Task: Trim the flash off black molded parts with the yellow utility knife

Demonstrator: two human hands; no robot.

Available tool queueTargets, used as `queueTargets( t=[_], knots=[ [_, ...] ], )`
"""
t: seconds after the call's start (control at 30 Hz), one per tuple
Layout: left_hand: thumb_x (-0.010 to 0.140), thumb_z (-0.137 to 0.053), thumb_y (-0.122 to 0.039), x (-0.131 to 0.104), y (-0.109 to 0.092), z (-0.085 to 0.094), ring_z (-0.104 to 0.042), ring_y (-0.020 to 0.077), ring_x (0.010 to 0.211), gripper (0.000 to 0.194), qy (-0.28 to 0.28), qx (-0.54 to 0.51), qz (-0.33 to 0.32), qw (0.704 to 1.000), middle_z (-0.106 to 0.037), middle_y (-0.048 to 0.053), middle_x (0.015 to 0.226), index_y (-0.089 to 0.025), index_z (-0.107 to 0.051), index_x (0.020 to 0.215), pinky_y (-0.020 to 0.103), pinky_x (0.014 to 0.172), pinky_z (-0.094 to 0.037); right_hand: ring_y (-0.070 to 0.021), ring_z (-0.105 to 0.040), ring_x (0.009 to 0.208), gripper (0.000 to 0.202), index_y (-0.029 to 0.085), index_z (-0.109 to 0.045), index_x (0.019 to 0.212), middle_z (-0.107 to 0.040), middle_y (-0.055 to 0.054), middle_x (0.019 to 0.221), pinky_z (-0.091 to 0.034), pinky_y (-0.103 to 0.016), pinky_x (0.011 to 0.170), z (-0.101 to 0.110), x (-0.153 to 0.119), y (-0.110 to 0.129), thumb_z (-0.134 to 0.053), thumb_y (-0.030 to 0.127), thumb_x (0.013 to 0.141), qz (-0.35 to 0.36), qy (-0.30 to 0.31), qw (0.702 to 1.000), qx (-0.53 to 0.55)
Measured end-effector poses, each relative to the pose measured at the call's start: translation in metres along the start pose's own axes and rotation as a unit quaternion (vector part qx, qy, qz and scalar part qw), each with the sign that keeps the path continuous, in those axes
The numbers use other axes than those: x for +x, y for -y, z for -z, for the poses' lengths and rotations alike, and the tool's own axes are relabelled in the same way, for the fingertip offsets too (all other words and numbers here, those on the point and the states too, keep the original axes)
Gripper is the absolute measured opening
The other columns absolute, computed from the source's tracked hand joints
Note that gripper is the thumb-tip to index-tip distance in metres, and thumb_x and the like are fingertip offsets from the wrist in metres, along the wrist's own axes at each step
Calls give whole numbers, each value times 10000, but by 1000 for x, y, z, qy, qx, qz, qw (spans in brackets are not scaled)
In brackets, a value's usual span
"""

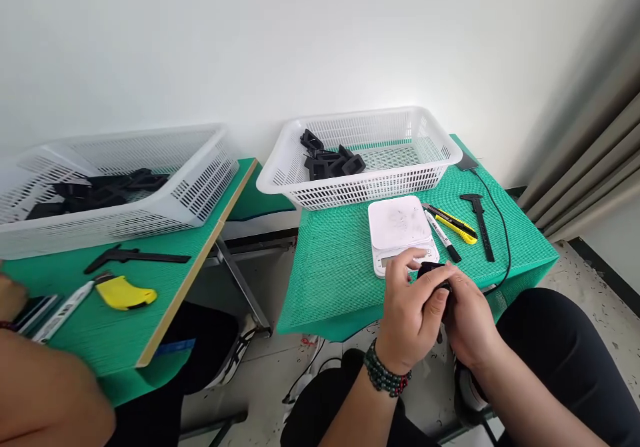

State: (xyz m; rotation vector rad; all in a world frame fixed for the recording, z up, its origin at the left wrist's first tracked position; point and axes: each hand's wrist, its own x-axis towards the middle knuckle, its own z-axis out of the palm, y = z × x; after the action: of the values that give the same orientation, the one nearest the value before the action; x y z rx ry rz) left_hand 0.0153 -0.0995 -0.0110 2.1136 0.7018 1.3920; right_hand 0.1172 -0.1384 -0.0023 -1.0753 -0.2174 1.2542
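Both of my hands meet just off the front edge of the table, closed round a small black part (429, 268) that is mostly covered by fingers. My left hand (411, 300), with a beaded bracelet at the wrist, grips it from the left. On the other side my right hand (467, 310) is wrapped about it, thumb on top. What kind of part it is I cannot make out. Right behind my hands sits a white digital scale (400, 223), its display partly hidden by my left fingers. Nearby lie a marker (443, 237), a yellow utility knife (457, 227) and a black caliper (479, 223).
A white plastic basket (370, 190) with several black parts (333, 160) stands at the table's back. A cable (500, 213) runs down the right side. On the left table (175, 280) are another basket (200, 187), a caliper (135, 255), a yellow tool (125, 292) and a co-worker's arm (45, 393).
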Motion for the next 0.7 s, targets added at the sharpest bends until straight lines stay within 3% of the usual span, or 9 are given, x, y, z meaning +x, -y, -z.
queueTargets(
  t=[0.1,0.17,0.27,0.33,0.4,0.47,0.53,0.6,0.7],
  knots=[
    [1072,-426,-351,1,0,4,-588,244,1215,345,-8,-69,36,997,-594,119,1309,-257,-743,1171,395,1012,-503,-242,-667,956,472,231,-804,881,-770,-28,931,-530,-324,856,3,-5,-5,-890,607,609,10,18,998,-62],
    [1082,-406,-345,2,3,8,-649,213,1100,358,-10,-118,75,990,-678,102,1170,-244,-736,1178,353,952,-533,-216,-650,866,485,226,-794,806,-752,-20,855,-523,-305,783,7,-7,-6,-895,648,590,4,22,995,-99],
    [1079,-429,-368,2,8,11,-667,164,809,346,-23,-125,132,983,-724,59,913,-217,-732,1150,286,763,-549,-156,-572,669,472,197,-723,664,-665,5,677,-471,-272,622,10,-7,-3,-875,644,655,-20,98,987,-125],
    [1076,-438,-388,1,12,11,-634,150,715,346,-72,-109,146,981,-696,39,814,-203,-728,1106,265,686,-529,-139,-539,607,456,188,-691,639,-623,19,618,-445,-264,577,10,-4,3,-885,600,675,-40,121,987,-101],
    [1080,-425,-388,1,13,9,-610,143,689,348,-139,-99,135,976,-655,28,770,-199,-717,1068,254,648,-509,-162,-585,638,417,195,-713,695,-660,13,651,-476,-279,602,8,1,9,-919,552,633,-44,75,995,-42],
    [1087,-401,-362,2,11,9,-592,140,682,345,-171,-96,93,976,-624,21,762,-207,-708,1073,252,633,-494,-212,-660,757,405,209,-752,798,-730,-11,761,-533,-317,686,6,6,12,-927,519,605,-30,11,999,24],
    [1084,-405,-336,2,7,7,-600,149,718,331,-131,-80,17,988,-632,30,797,-218,-712,1120,268,663,-503,-246,-691,906,401,217,-770,877,-770,-30,885,-562,-349,792,5,8,13,-909,492,620,-10,-18,997,70],
    [1068,-441,-344,2,2,4,-641,189,878,322,-58,-25,-46,997,-677,72,945,-230,-728,1157,329,797,-536,-254,-688,1006,383,224,-774,911,-779,-35,950,-560,-359,883,4,6,10,-885,482,651,8,-18,996,87],
    [1058,-459,-346,2,-4,-2,-577,276,1236,327,2,49,-43,998,-616,131,1340,-256,-743,1192,466,1053,-481,-266,-695,993,357,245,-770,870,-775,-29,909,-560,-380,897,1,-3,4,-863,528,673,8,3,998,59]
  ],
)
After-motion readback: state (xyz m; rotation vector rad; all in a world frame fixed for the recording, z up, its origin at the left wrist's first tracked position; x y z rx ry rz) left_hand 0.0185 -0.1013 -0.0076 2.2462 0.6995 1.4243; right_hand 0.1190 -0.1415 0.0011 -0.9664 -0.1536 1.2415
